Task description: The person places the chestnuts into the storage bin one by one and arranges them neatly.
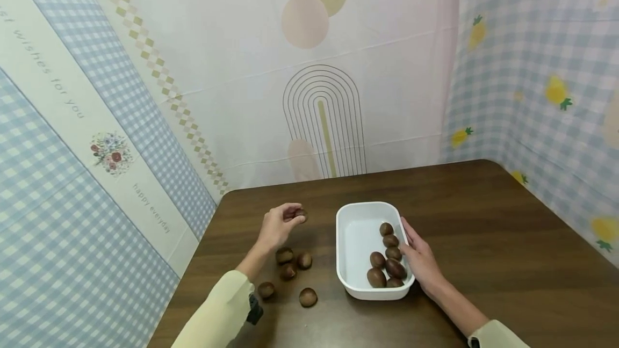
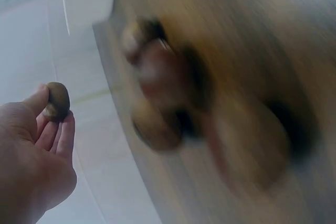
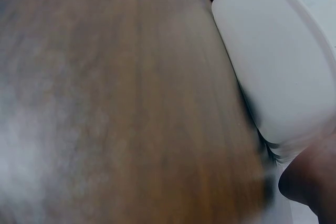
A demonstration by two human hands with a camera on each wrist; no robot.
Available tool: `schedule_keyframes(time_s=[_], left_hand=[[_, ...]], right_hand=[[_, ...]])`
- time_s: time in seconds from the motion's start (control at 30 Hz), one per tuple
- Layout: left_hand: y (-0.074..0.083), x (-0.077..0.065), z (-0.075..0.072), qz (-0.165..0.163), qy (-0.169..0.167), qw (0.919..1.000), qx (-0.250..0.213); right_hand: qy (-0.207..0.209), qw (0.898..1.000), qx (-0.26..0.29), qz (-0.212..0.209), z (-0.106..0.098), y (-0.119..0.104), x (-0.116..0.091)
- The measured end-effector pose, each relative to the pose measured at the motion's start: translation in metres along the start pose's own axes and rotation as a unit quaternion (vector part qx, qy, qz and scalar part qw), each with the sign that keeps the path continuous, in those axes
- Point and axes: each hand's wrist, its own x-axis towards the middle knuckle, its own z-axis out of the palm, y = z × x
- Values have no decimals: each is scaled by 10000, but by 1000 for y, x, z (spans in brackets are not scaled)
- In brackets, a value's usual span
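Between thumb and fingers, my left hand [image 1: 278, 225] pinches a brown chestnut [image 1: 302, 215]; the left wrist view shows that same chestnut [image 2: 58, 102] held out at the fingertips. A white rectangular container [image 1: 355, 240] stands to the right of this hand. Several chestnuts [image 1: 377, 277] lie inside it, gathered along its right side. My right hand [image 1: 422, 262] grips the container's right wall, thumb at the rim and fingers along the outside. Below the left hand, loose chestnuts [image 1: 288, 271] sit grouped on the table, with one more [image 1: 308, 297] nearer the front.
Everything stands on a dark wooden table [image 1: 464, 203] with rounded back corners. Patterned cloth [image 1: 232, 95] hangs behind it and along both sides. Another loose chestnut [image 1: 266, 290] lies close to the left sleeve and its dark wrist strap.
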Motion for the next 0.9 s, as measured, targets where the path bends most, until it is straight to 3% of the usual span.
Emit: schedule_keyframes(time_s=[0.2,0.33,0.67,0.9], left_hand=[[25,11,34,293,-287,9988,-285],[39,15,54,339,-502,9980,-196],[52,25,96,559,-843,9912,858],[55,24,120,1216,-1221,9682,1811]], right_hand=[[43,10000,-22,44,3,0,0],[49,9999,-56,81,3,0,0],[72,9990,-366,255,2,-1,1],[114,9995,-248,170,3,0,1]])
